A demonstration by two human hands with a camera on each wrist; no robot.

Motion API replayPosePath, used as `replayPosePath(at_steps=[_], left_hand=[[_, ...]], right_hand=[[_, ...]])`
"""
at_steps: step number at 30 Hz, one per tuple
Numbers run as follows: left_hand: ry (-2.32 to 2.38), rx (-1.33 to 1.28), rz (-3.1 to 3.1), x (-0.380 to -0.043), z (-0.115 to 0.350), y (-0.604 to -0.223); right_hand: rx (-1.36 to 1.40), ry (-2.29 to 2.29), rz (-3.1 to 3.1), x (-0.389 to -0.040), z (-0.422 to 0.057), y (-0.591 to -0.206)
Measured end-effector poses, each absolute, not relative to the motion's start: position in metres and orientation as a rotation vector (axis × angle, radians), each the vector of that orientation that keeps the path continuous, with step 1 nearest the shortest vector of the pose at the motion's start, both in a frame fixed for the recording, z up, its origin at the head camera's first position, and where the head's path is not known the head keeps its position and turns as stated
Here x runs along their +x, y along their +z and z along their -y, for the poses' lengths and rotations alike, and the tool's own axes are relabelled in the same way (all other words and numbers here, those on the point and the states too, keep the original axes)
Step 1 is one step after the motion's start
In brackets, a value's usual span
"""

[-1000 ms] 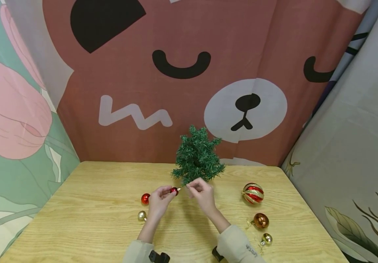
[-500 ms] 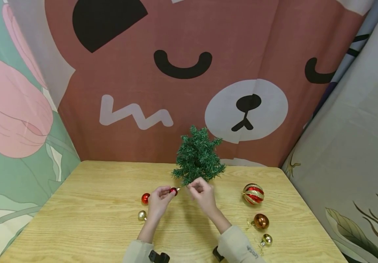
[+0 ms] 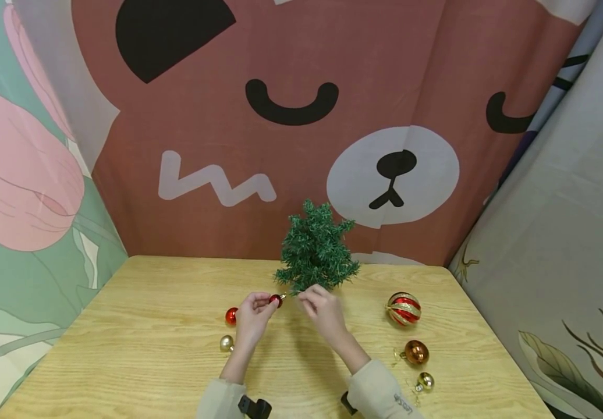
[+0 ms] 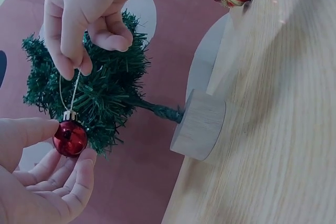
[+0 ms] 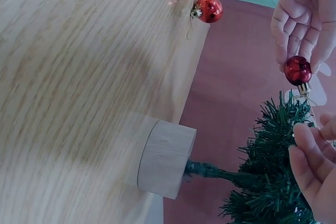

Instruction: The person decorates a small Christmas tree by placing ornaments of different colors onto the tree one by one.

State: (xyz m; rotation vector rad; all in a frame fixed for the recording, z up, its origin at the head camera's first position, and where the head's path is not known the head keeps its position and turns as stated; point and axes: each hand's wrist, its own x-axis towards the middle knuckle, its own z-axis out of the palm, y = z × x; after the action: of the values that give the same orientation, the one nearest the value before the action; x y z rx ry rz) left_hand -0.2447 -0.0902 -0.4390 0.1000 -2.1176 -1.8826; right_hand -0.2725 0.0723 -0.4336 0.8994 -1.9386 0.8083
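My left hand (image 3: 252, 320) holds a small shiny red bauble (image 4: 70, 138) with a gold cap between thumb and fingers. From the cap runs a thin gold string loop (image 4: 76, 88), and its far end is pinched by my right hand (image 3: 326, 311). Both hands are above the table, in front of a small green artificial Christmas tree (image 3: 316, 247). The tree stands upright on a round wooden base (image 4: 199, 124), seen in both wrist views. In the right wrist view the red bauble sits close to the branch tips; whether it touches them I cannot tell.
To the left on the wooden table (image 3: 139, 326) lie another red bauble (image 3: 231, 316) and a pale gold one (image 3: 226, 343). On the right are a large striped bauble (image 3: 403, 308), a copper bauble (image 3: 416, 352) and a small gold bauble (image 3: 425, 382). A printed curtain (image 3: 217, 227) hangs behind.
My left hand has lifted slightly with the red bauble, away from the viewer. The right hand has shifted only a little. Tree and loose baubles stay where they were.
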Motion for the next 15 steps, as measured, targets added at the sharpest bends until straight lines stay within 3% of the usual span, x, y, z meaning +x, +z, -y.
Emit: replayPosePath(at_steps=[15], left_hand=[[-1.836,0.057,2.154,-0.247,0.090,-0.439]], right_hand=[[0.714,0.510,2.184,-0.271,-0.063,-0.421]])
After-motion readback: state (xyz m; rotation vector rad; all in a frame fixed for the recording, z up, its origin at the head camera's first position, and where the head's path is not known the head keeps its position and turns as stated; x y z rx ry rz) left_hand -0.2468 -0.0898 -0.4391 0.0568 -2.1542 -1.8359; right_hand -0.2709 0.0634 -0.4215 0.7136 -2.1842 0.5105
